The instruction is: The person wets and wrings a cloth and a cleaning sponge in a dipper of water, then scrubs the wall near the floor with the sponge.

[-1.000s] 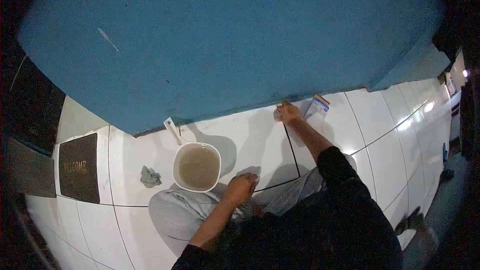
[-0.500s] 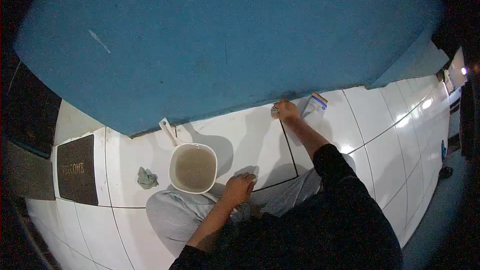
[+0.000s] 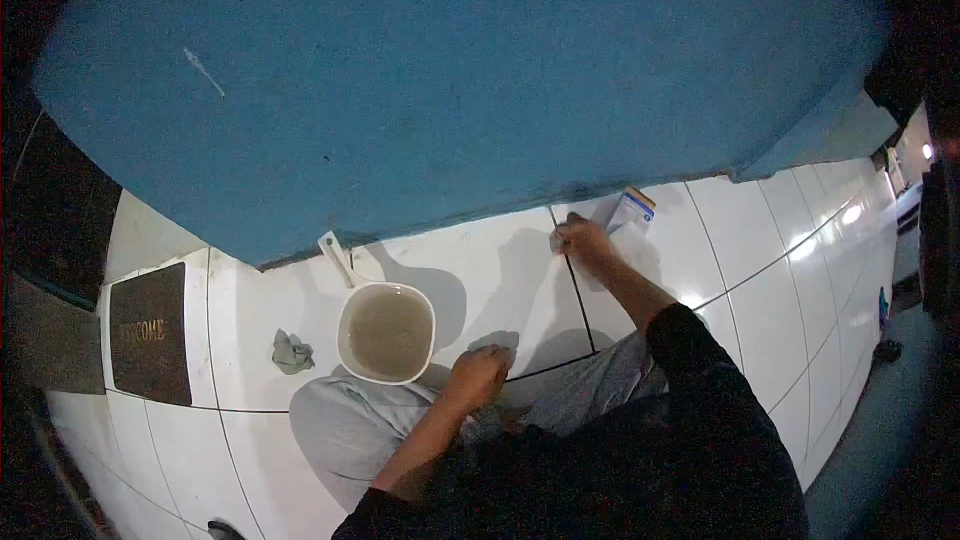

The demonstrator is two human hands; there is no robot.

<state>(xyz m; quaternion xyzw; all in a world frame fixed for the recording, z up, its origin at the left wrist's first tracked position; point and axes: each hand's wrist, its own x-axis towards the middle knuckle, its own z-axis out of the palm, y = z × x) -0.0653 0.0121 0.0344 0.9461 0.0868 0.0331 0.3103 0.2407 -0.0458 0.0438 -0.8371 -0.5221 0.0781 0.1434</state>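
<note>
My right hand (image 3: 584,238) is low over the white floor tiles near the foot of the blue wall. Its fingers close round a small greyish wad (image 3: 557,240), pressed at the dark joint between tiles; its kind is unclear. Beside my knee, my left hand (image 3: 480,376) is closed with curled fingers, and what they hold, if anything, is hidden. To its left stands a white dipper (image 3: 341,262) with its handle toward the wall, holding cloudy brownish water (image 3: 388,335). A crumpled grey-green cloth (image 3: 292,352) lies left of the dipper.
A small blue, white and tan packet (image 3: 632,208) lies on the floor right of my right hand. The blue wall (image 3: 470,80) rises in front. A dark WELCOME mat (image 3: 150,335) lies at the left. Something dark (image 3: 225,530) shows at the bottom left edge.
My right hand has shifted slightly back from the wall along the tile joint, still closed on the greyish wad. My left hand stays in place. Something dark has appeared at the bottom left.
</note>
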